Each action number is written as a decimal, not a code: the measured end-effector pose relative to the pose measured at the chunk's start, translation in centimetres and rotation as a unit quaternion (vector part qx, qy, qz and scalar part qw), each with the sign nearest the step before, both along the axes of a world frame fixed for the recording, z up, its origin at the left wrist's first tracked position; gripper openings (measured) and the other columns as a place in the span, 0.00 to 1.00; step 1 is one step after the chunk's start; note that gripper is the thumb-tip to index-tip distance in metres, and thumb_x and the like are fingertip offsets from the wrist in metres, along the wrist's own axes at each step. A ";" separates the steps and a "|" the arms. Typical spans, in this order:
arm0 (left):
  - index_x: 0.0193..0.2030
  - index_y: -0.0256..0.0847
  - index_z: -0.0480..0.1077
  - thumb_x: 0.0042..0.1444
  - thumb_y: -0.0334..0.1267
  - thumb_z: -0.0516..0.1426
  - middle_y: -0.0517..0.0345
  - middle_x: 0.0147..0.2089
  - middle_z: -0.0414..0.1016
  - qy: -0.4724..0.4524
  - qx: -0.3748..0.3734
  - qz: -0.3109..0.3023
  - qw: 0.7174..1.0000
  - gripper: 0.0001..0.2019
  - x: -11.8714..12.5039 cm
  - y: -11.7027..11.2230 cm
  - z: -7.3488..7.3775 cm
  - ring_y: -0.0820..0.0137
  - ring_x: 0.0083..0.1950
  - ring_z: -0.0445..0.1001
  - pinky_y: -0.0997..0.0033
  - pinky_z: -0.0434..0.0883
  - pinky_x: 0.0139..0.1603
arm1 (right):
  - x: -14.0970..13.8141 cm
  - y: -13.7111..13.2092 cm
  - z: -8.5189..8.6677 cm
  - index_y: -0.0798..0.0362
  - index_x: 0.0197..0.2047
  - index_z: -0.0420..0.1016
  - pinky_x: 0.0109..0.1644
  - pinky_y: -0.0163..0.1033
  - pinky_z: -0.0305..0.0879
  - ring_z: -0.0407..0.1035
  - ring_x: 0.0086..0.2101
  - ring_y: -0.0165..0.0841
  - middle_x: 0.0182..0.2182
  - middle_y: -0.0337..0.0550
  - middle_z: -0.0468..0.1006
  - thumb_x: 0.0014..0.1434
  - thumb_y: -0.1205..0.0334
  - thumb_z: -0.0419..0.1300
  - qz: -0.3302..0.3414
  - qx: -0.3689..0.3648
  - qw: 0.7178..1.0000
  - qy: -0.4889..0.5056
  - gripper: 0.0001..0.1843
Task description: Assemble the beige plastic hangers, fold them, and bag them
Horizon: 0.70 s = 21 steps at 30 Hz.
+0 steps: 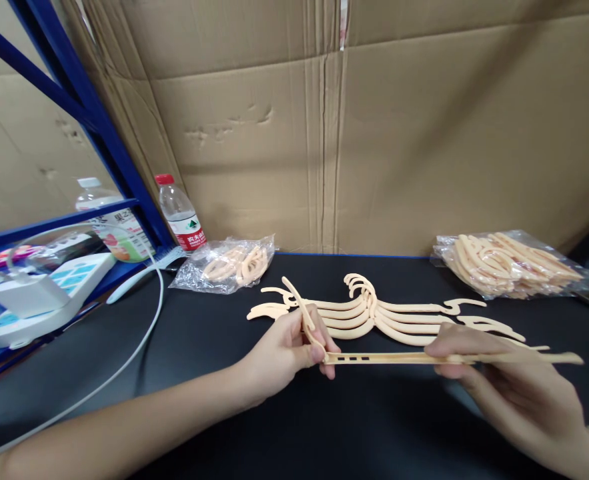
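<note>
My left hand [287,350] pinches a thin curved wooden piece [301,310] where it meets the left end of a long flat wooden bar [399,359] with small slots. My right hand [504,380] grips the same bar further right, fingers closed over it. Both hands hold the bar level just above the black table [214,400]. Right behind the bar lies a row of several pale wooden hanger pieces [374,313] with hooks, flat on the table.
A plastic bag of small wooden parts [231,265] lies at the back left, a larger bag of hanger pieces [509,263] at the back right. A water bottle [180,213], a white power strip [39,297] with cable and a blue shelf frame stand left. Cardboard wall behind.
</note>
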<state>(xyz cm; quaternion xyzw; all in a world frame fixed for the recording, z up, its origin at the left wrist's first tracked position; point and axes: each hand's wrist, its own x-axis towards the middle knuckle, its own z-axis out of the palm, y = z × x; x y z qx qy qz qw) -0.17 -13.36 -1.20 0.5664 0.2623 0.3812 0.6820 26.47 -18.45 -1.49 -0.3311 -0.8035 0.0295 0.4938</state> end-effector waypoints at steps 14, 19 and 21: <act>0.26 0.37 0.62 0.50 0.34 0.66 0.60 0.29 0.73 -0.037 0.040 0.113 0.992 0.14 0.6 -0.9 -0.3 0.72 0.27 0.75 0.72 0.70 0.33 | -1.0 -1.1 -0.3 0.42 0.40 0.75 0.39 0.33 0.76 0.77 0.32 0.34 0.32 0.37 0.81 0.61 0.61 0.60 -0.095 -0.004 0.995 0.015 0.04; 0.26 0.36 0.64 0.48 0.33 0.68 0.57 0.31 0.75 -0.078 0.014 0.104 0.991 0.14 0.8 -0.9 -0.9 0.70 0.31 0.77 0.71 0.72 0.35 | -0.8 -0.5 -1.0 0.44 0.36 0.75 0.31 0.30 0.76 0.76 0.29 0.33 0.33 0.38 0.80 0.61 0.57 0.59 -0.124 -0.070 0.986 0.088 0.04; 0.27 0.36 0.65 0.48 0.33 0.68 0.56 0.34 0.76 -0.080 -0.004 0.110 0.991 0.14 0.8 -1.1 -1.1 0.70 0.32 0.78 0.71 0.72 0.36 | -0.8 -0.1 -1.1 0.45 0.35 0.76 0.26 0.28 0.74 0.76 0.25 0.32 0.31 0.38 0.80 0.60 0.57 0.59 -0.123 -0.090 0.983 0.106 0.05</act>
